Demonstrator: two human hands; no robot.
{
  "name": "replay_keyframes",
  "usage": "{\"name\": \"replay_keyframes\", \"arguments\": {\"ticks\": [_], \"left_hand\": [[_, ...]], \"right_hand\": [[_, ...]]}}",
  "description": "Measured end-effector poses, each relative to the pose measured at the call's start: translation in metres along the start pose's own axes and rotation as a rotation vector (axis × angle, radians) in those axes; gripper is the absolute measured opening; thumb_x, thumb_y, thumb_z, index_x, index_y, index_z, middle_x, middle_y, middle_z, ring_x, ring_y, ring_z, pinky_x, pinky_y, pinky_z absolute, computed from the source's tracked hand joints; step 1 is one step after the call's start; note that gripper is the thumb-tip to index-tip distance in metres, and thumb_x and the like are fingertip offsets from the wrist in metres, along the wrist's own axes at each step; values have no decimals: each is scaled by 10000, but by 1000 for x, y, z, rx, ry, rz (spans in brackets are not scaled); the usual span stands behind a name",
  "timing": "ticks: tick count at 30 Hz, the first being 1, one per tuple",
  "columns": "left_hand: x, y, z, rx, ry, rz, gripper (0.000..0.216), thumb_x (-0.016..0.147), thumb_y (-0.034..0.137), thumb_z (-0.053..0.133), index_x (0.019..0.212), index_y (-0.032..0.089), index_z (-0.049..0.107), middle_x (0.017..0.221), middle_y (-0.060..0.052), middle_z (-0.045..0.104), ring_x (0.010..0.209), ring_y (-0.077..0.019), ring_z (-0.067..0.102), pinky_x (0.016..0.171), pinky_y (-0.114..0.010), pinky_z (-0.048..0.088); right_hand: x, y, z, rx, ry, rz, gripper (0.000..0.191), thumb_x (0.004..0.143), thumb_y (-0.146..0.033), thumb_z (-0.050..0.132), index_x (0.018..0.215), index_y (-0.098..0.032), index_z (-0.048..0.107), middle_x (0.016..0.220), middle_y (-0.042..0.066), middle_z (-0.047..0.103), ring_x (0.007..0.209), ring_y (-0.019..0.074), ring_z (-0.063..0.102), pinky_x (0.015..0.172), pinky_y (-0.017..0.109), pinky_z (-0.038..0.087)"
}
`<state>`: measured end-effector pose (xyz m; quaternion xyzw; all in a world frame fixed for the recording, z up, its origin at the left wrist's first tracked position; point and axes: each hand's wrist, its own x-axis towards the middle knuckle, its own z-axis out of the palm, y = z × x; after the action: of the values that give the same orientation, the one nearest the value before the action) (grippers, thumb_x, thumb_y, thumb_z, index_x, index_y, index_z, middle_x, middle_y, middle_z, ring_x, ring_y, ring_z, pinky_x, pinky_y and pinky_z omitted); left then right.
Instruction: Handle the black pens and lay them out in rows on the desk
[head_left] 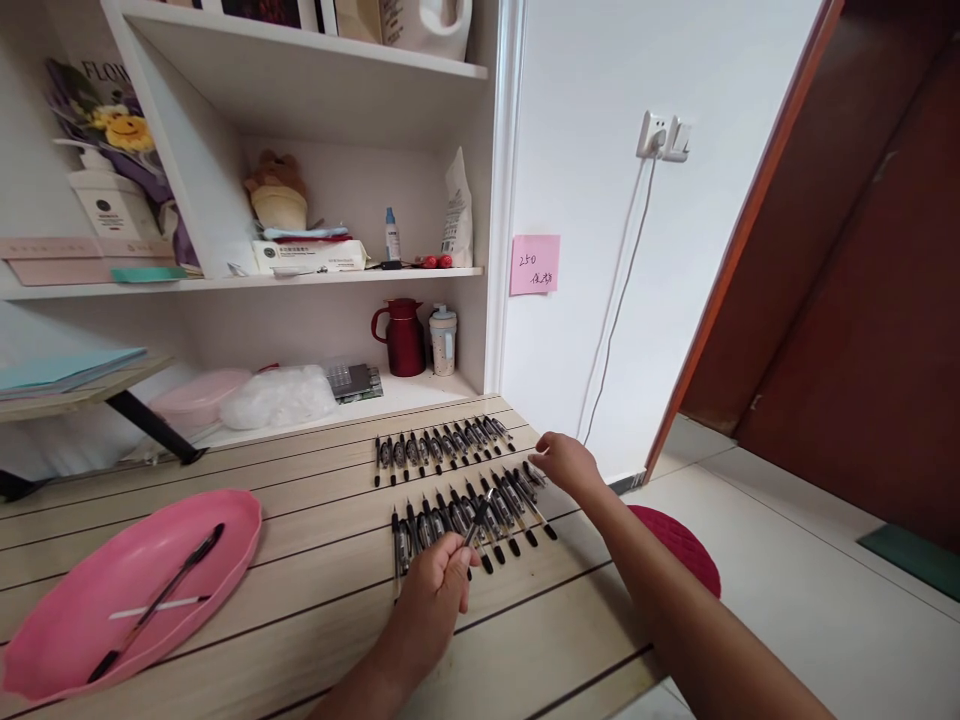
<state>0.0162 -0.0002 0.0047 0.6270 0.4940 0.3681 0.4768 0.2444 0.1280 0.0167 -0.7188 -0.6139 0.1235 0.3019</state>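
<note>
Two rows of black pens lie side by side on the wooden table [322,600]: a far row [442,445] and a near row [472,515]. My left hand [435,590] is closed on one black pen [477,518], holding it above the near row. My right hand [566,462] rests at the right end of the near row, its fingers curled down onto the pens there. At the left, a pink oval tray [67,640] holds a single black pen [161,595] and a thin white refill [161,606].
White shelves behind the table carry a red jug [403,337], a cup, a plastic bag [279,396] and boxes. A pink sticky note [534,264] hangs on the wall. A red round cushion [679,545] sits beyond the table's right edge. A brown door [862,300] stands open.
</note>
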Motion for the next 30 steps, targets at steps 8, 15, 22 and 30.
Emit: {"name": "replay_keyframes", "arguments": {"ticks": [8,15,22,30], "left_hand": [[2,-8,-1,-9,9,8,296,809,420,378,764,165,522,448,61,398,427,-85,297,463,-197,248],[5,-13,-2,-34,24,-8,304,803,423,378,795,160,530,442,68,402,391,-75,276,436,-199,224],[8,-14,-4,-39,28,-32,305,809,423,364,790,165,526,426,75,392,373,-72,265,426,-197,217],[10,-8,-9,-149,87,-19,275,783,405,412,746,154,519,440,67,389,395,-66,286,414,-183,213]], "right_hand": [[1,7,15,12,-53,1,231,633,-158,560,859,-149,606,802,102,630,735,203,568,595,282,371],[-31,-37,-1,1129,-442,-94,265,658,-317,632,872,-183,552,582,-30,525,516,89,502,445,201,341],[-55,-63,5,1276,-487,-127,288,656,-309,658,880,-171,541,581,-43,512,508,71,509,433,178,345],[-63,-80,12,1203,-612,-118,278,614,-306,687,811,-165,550,563,-59,505,470,58,505,402,164,318]]}}
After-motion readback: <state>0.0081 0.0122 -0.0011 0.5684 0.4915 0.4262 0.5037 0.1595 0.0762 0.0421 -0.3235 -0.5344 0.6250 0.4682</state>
